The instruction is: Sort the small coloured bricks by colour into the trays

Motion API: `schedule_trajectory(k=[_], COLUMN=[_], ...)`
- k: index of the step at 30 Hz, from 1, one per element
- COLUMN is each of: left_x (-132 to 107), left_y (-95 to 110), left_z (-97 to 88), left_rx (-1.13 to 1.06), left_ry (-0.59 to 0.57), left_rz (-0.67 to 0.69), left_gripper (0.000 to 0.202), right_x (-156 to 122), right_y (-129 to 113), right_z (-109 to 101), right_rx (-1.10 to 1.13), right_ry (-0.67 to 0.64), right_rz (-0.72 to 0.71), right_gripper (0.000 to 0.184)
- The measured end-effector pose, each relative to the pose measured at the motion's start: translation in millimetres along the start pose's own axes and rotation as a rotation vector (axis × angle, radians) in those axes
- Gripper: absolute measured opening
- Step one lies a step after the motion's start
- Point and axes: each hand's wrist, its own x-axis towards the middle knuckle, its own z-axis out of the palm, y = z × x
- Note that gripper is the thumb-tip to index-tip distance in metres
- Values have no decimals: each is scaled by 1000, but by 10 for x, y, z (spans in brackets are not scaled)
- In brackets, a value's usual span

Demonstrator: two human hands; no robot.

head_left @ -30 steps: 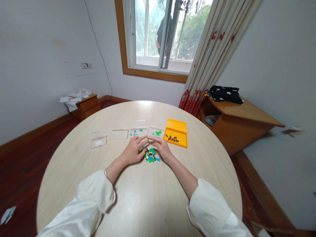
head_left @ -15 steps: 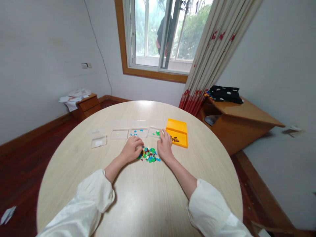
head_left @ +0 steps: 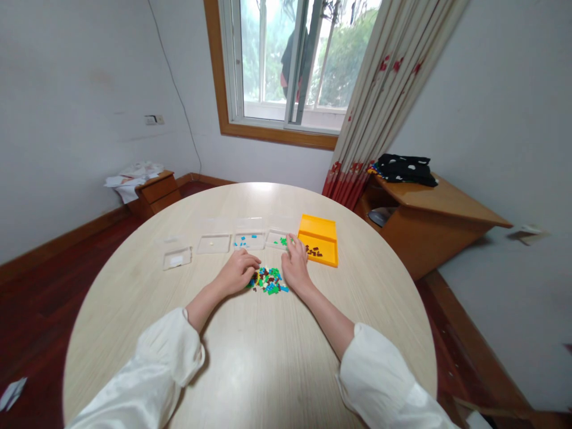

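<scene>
A small pile of coloured bricks [head_left: 269, 280] in green, blue, brown and yellow lies on the round wooden table [head_left: 250, 357]. My left hand [head_left: 238, 271] rests at the pile's left edge with its fingers curled over some pieces. My right hand [head_left: 294, 264] is just right of the pile, fingers stretched forward toward the clear tray with green pieces [head_left: 277, 239] and the yellow tray [head_left: 319, 248] holding brown pieces. What, if anything, the left fingers hold is hidden.
More clear trays stand in a row: one with blue pieces [head_left: 247, 241], one nearly bare [head_left: 214, 243], and a small one [head_left: 177, 258] at the left. A wooden desk [head_left: 429, 220] with dark cloth stands right; a low cabinet [head_left: 152, 189] stands back left.
My right hand has gone from the pile forward to the green and yellow trays. My left hand has curled its fingers and stayed at the pile's left edge.
</scene>
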Motion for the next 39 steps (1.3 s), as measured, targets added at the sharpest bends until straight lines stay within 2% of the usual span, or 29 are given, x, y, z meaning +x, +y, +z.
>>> schedule_trajectory(k=[3,6,8,10,13,16,21,24,26,30,34,39], left_x=[2,28,63,103,142,143,111,101,98,90,83,87], left_y=[4,-5,-18,-30,-30,-10,10,3,-6,-24,-29,-30], left_z=[10,4,-30,-90,-199,-277,-303,-292,-284,-273,-268,-266], left_rx=[-37,-237,-544,-970,-1545,-1790,-1854,-1852,-1849,-1845,-1867,-1870], left_ry=[8,116,255,406,579,638,629,575,535,472,437,422], left_rz=[4,-112,-274,-447,-624,-682,-661,-643,-647,-671,-664,-659], left_gripper=[29,26,26,26,25,29,34,35,35,35,33,30], right_x=[0,5,9,10,7,5,7,-9,-34,-99,-155,-216], right_y=[-14,-16,-10,-3,6,12,21,4,-31,-143,-260,-385], right_z=[-13,-15,-10,-2,8,13,5,-14,-34,-96,-166,-210], right_rx=[-20,-25,-26,-30,-37,-44,-63,-46,-14,20,-35,-138], right_ry=[-22,-18,-10,-2,5,11,2,-27,-103,-347,-510,-650], right_rz=[19,15,11,9,4,-5,-15,-127,-260,-482,-537,-557], right_gripper=[54,54,55,54,53,53,53,47,38,27,29,37])
